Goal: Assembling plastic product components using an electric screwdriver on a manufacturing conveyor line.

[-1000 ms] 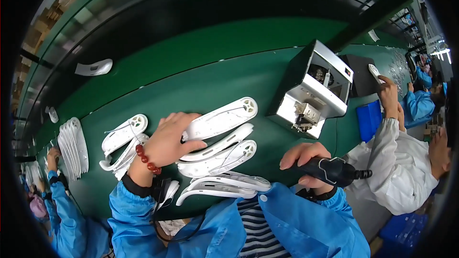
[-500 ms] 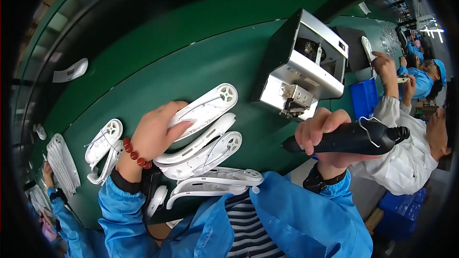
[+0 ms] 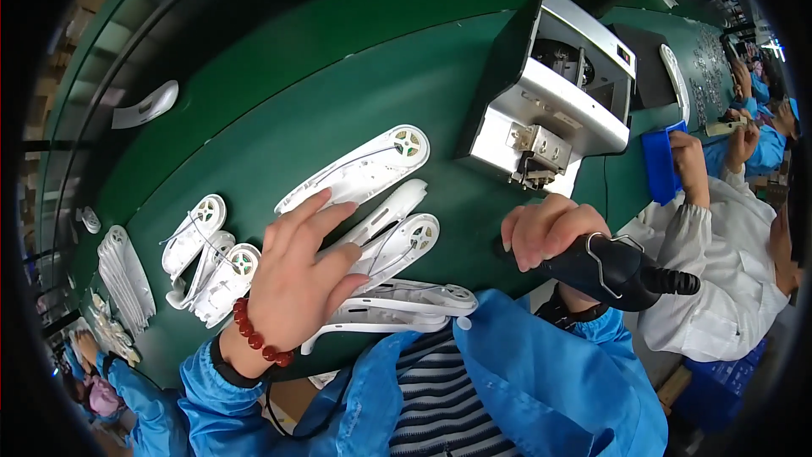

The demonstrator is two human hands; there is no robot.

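My right hand grips a black electric screwdriver with a wire hanging loop and a thick cord collar; its tip is hidden by the fingers. My left hand, fingers spread, hovers over or rests on a group of white plastic shells; contact is unclear. Beyond its fingertips lies a long white housing with a round spoked end and a thin wire. A slim curved white cover and another wired housing lie partly under the hand. More white shells lie close to my body.
A silver and black screw feeder stands right of the shells. Further right are a blue bin and a co-worker in white sleeves. Smaller wired housings and a stack of white shells lie left.
My left hand has let go of the far housing and come back over the nearer shells, fingers spreading. The screwdriver has tilted. The co-worker's hand has moved from a white part to the blue bin.
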